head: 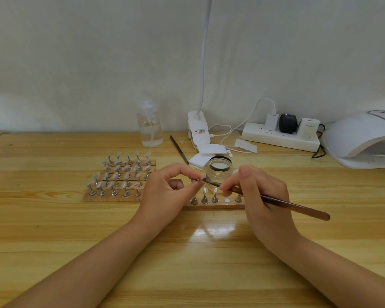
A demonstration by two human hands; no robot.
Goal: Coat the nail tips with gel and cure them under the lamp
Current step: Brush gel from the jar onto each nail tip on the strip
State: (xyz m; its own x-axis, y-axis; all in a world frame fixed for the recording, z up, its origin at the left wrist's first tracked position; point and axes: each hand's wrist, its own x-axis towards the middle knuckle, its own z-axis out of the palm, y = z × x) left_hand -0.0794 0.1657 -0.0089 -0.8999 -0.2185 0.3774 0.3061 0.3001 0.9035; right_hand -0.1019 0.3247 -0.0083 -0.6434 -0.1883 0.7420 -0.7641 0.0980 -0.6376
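Note:
My left hand pinches a small metal stand with a clear nail tip on it, held above the table. My right hand grips a brown-handled brush, and its bristle end touches that nail tip. Just behind stands an open glass gel jar. Below the hands lies a wooden strip holder carrying several nail tips on stands. A larger cork board with several rows of nail tips sits to the left. The white curing lamp is at the far right.
A clear liquid bottle stands behind the cork board. A second brush and white pads lie near a clip lamp base. A power strip with plugs and cables sits by the wall.

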